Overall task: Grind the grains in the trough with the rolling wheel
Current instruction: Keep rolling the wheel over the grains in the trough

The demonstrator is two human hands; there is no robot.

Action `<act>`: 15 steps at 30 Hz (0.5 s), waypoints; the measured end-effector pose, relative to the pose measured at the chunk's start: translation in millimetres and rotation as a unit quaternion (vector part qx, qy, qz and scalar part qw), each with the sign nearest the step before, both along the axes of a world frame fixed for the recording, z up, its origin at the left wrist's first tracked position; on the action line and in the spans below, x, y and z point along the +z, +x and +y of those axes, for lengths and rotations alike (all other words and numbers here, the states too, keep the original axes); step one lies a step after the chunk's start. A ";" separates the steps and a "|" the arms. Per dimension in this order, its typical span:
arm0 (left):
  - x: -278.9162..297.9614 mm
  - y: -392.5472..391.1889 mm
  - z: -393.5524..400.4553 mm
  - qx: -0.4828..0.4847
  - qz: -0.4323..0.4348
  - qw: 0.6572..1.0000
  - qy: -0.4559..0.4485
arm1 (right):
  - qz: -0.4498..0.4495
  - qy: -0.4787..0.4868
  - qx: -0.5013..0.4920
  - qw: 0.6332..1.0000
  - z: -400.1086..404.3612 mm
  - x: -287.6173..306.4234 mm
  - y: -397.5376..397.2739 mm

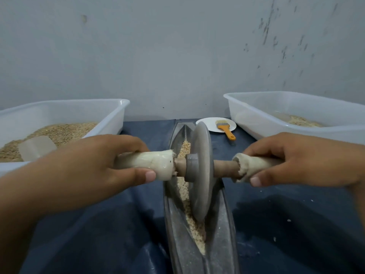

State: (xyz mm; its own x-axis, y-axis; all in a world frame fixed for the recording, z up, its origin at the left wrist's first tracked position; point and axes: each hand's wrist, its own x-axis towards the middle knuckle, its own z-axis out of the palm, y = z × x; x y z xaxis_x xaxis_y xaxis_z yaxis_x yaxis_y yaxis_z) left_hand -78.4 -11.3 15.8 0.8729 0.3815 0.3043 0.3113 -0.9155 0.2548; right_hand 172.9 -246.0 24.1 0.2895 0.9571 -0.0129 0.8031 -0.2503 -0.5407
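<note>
A long grey metal trough (223, 234) runs away from me down the middle of the dark blue cloth. Pale crushed grains (194, 228) lie along its groove. A grey disc wheel (201, 175) stands upright in the groove on a wooden axle, its lower edge in the grains. Each end of the axle carries a cream-wrapped handle. My left hand (94, 167) grips the left handle (154, 165). My right hand (308, 161) grips the right handle (254, 167).
A white plastic tub (110, 109) of whole grains with a clear scoop (36, 148) sits at the left. Another white tub (256, 113) with some grain stands at the right. A white plate (209, 124) holds an orange-handled brush (226, 129) behind the trough, near the wall.
</note>
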 end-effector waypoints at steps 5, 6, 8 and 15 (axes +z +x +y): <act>-5.3 8.5 -1.2 0.022 -0.010 1.000 0.021 | -0.022 0.030 -0.042 0.998 8.9 -7.4 2.0; -8.2 13.3 -1.6 0.034 -0.016 0.999 0.031 | -0.039 0.053 -0.070 0.995 15.0 -11.9 1.3; -12.5 21.4 -1.6 0.046 -0.016 0.998 0.046 | -0.076 0.093 -0.111 0.987 25.5 -18.9 -1.2; -0.1 -0.4 0.3 -0.006 -0.008 1.000 0.006 | -0.012 -0.010 -0.004 1.000 -2.0 1.0 -1.9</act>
State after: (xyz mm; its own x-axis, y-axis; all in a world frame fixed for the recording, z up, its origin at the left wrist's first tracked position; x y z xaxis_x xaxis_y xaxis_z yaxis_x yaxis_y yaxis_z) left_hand -78.8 -10.9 15.8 0.8719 0.3678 0.3231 0.2963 -0.9218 0.2498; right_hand 171.0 -248.0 25.1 0.2970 0.9546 -0.0245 0.8143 -0.2666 -0.5156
